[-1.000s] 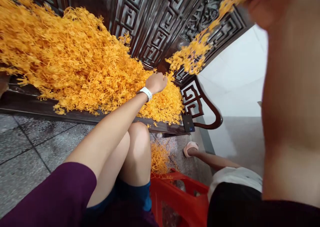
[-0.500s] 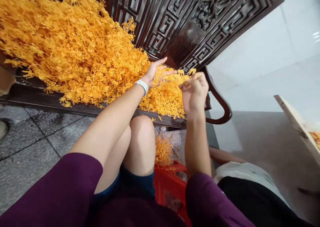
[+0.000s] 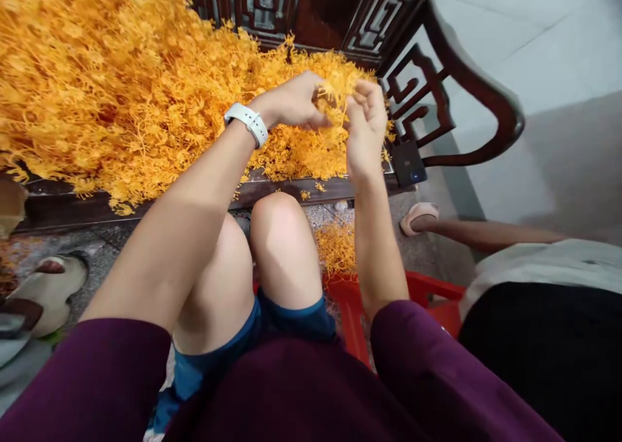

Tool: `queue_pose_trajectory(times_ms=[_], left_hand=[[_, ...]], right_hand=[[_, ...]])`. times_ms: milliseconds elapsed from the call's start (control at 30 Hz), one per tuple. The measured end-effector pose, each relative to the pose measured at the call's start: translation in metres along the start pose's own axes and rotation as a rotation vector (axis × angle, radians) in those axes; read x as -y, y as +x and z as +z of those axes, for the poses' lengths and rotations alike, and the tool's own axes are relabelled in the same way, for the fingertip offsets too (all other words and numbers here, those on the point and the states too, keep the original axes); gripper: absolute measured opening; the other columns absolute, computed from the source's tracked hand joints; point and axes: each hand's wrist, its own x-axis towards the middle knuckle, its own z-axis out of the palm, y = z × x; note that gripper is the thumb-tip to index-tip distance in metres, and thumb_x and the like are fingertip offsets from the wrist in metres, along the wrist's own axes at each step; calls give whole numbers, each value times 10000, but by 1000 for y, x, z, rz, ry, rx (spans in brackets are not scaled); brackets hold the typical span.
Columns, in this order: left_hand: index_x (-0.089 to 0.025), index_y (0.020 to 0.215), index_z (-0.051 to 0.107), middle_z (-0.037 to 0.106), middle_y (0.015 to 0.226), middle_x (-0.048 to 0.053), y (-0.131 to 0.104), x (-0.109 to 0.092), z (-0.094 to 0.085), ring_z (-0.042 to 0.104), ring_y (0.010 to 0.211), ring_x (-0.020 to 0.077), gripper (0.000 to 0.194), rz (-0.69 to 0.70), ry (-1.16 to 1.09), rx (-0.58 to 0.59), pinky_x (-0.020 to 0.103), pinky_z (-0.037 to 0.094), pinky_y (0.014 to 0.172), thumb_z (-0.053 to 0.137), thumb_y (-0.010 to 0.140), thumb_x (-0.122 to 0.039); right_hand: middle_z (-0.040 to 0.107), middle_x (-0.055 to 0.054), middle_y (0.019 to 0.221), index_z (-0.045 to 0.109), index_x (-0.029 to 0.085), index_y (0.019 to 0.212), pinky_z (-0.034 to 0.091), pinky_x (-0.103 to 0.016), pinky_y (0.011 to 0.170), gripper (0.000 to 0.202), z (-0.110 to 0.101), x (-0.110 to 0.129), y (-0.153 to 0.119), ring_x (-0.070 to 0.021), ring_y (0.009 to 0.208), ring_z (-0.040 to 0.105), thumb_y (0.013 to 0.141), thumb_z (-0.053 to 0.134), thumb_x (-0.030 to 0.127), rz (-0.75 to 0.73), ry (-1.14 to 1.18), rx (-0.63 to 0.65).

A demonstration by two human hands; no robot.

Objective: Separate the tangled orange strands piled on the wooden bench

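Observation:
A big heap of orange, branching plastic-like pieces covers the dark wooden bench. Over its right end my left hand, with a white watch at the wrist, curls its fingers round a small orange cluster. My right hand pinches the same cluster from the right side, its fingers bent. The two hands are close together, with the cluster between them. Some fingertips are hidden by the orange strands.
A dark phone lies at the bench's right end by the curved armrest. Below are a red plastic stool and orange pieces on the floor. Another person's leg is at the right, a sandalled foot at the left.
The view has shifted, showing more of the armrest and the phone. My left hand has gone from spread fingers to curled ones round the cluster, and my hands are closer together.

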Motion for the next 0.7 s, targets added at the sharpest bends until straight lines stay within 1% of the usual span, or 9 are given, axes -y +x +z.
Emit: queue_pose_trajectory(times_ms=[67, 133, 167, 267, 333, 433, 533, 633, 700], left_hand=[[-237, 718, 620, 619, 708, 4, 6, 6, -5, 608, 652, 161, 299, 4, 26, -171, 350, 495, 653, 891, 814, -155], [-262, 743, 600, 620, 715, 3, 13, 12, -10, 593, 604, 161, 282, 20, 6, -327, 348, 487, 597, 831, 904, -254], [-265, 761, 591, 625, 719, 5, 16, 14, -12, 582, 578, 160, 274, 33, -15, -388, 342, 477, 566, 789, 948, -297], [-241, 766, 527, 573, 709, -1, 23, 17, -17, 551, 552, 137, 328, 94, -101, -534, 289, 414, 493, 687, 1036, -339], [-235, 763, 492, 542, 695, -8, 25, 14, -16, 527, 555, 123, 355, 133, -136, -590, 264, 369, 472, 651, 1063, -335], [-233, 747, 506, 600, 703, 4, 24, 6, -10, 528, 594, 125, 359, 126, -94, -634, 256, 411, 517, 677, 1046, -337], [-219, 655, 557, 603, 704, -1, 23, 3, -6, 556, 688, 137, 375, 169, 88, -730, 277, 528, 725, 754, 971, -265], [-220, 648, 655, 633, 711, -2, 23, 5, -5, 585, 758, 162, 301, 207, 244, -775, 338, 559, 928, 792, 913, -259], [-222, 660, 686, 654, 713, 0, 24, 5, -5, 592, 750, 170, 269, 189, 274, -788, 373, 566, 971, 784, 906, -267]], right_hand=[[453, -139, 1541, 368, 282, 1583, 450, -602, 1175, 571, 3, -4, -31, -309, 1465, 490, 1126, 296, 617, -116, -245, -137], [433, -186, 1535, 317, 253, 1633, 429, -644, 1169, 600, 8, -13, -73, -353, 1498, 457, 1137, 230, 579, -76, -429, -231], [465, -195, 1491, 350, 242, 1613, 430, -645, 1166, 592, 12, -21, -94, -361, 1473, 471, 1134, 264, 579, -33, -499, -220], [504, -250, 1457, 486, 168, 1528, 456, -645, 1115, 616, 23, -50, -140, -410, 1355, 515, 1091, 451, 600, 62, -704, 61], [552, -257, 1389, 589, 143, 1426, 479, -604, 1056, 512, 29, -69, -150, -407, 1252, 548, 1110, 451, 522, 114, -792, 217], [603, -228, 1252, 670, 133, 1264, 477, -503, 1036, 420, 30, -89, -133, -359, 1168, 572, 1146, 348, 376, 160, -817, 275], [610, -210, 1243, 672, 132, 1255, 483, -415, 1019, 353, 27, -101, -97, -321, 1155, 583, 1122, 379, 277, 146, -805, 294], [621, -220, 1301, 678, 134, 1276, 489, -403, 1007, 349, 28, -110, -59, -324, 1172, 577, 1074, 397, 180, 146, -828, 304], [620, -238, 1358, 690, 131, 1275, 487, -422, 1030, 361, 30, -114, -37, -341, 1207, 569, 1057, 404, 158, 169, -835, 318]])
